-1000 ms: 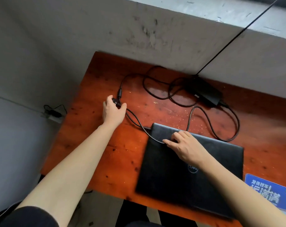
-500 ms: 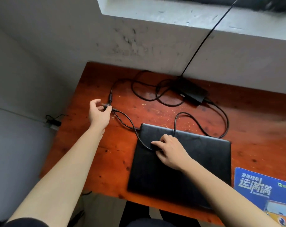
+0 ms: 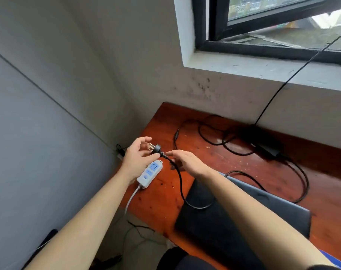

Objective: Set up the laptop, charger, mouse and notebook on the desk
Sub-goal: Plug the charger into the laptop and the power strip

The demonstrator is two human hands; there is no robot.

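Low in the frame, right of centre, the closed laptop (image 3: pixel 241 217) lies flat on the worktop (image 3: pixel 234 164), a loop of black cord (image 3: pixel 180 184) draped over its corner. Just beyond, at mid-frame, the left hand (image 3: pixel 138 159) grips a white power strip (image 3: pixel 150 173) against its palm, with the charger's plug (image 3: pixel 156 149) at its fingertips. The right hand (image 3: pixel 187 162) hovers open, touching nothing that I can see. The charger brick (image 3: pixel 267 148) sits farther back, upper right. Powering the charger seems the step in hand; next, the prongs need turning to meet a socket.
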